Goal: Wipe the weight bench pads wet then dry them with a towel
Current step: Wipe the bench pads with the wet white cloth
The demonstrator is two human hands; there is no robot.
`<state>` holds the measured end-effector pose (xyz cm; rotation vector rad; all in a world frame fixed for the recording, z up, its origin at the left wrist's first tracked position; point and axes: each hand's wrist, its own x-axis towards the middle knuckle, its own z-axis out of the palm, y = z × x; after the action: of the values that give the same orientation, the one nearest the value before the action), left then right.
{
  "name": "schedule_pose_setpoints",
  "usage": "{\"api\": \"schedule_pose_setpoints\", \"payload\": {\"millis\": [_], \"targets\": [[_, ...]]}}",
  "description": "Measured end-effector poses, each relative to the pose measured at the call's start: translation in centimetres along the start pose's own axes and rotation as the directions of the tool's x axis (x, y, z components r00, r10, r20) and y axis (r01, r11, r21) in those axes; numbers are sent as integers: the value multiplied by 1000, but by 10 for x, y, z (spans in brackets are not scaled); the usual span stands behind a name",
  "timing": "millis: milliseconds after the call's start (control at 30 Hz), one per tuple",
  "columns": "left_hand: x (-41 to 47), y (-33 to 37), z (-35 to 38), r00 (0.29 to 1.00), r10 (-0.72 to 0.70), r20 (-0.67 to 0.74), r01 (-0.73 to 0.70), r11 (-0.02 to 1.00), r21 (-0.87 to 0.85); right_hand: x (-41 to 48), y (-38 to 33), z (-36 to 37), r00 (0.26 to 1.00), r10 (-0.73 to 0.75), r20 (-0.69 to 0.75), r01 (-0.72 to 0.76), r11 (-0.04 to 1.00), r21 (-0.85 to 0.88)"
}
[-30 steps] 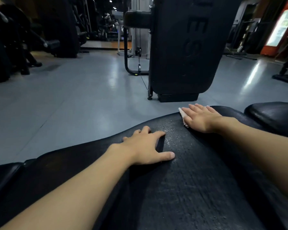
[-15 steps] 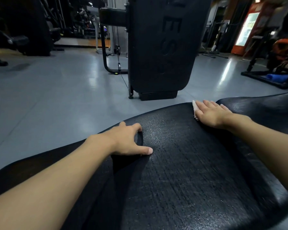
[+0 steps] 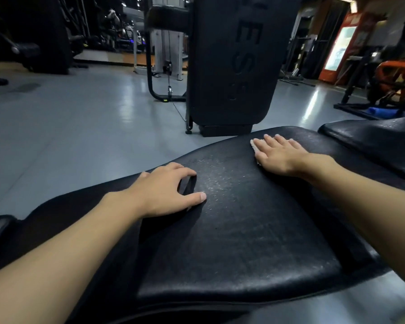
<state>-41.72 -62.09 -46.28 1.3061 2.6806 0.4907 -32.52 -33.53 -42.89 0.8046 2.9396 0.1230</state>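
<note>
The right hand point(image 3: 278, 155) is lying flat with straight fingers, pressing a pale cloth point(image 3: 253, 144) onto the far side of the black bench pad point(image 3: 232, 230) at middle right. The cloth is mostly hiding under the palm, so only a strip is peeking out. The left hand point(image 3: 164, 195) is resting loose and spread near the centre, gripping nothing, its outer fingers dipping out of sight over the pad's edge. A second pad point(image 3: 372, 136) is getting cut off at the right.
</note>
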Motion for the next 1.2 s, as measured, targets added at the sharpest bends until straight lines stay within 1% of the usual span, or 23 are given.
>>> {"api": "schedule_pose_setpoints", "payload": {"millis": [333,600,700,867,1033,1200], "targets": [[-87,-94,-9,991,-134,-16,134,991,20,-17,-146,18,986,-162,46,162,987,8],[-147,-150,-19,962,-272,5,272,962,10,-38,-255,33,939,-337,67,336,941,25],[-168,-166,-24,945,-326,20,326,945,13,-49,-293,39,913,-403,65,402,915,25],[-189,-186,-28,915,-400,49,401,916,1,-65,-337,49,873,-484,58,484,875,7],[-205,-199,-26,906,-418,66,423,900,-107,-87,-384,56,828,-557,68,557,830,11],[-213,-207,-25,895,-420,149,444,869,-218,-114,-429,63,739,-669,74,671,742,7]]}}
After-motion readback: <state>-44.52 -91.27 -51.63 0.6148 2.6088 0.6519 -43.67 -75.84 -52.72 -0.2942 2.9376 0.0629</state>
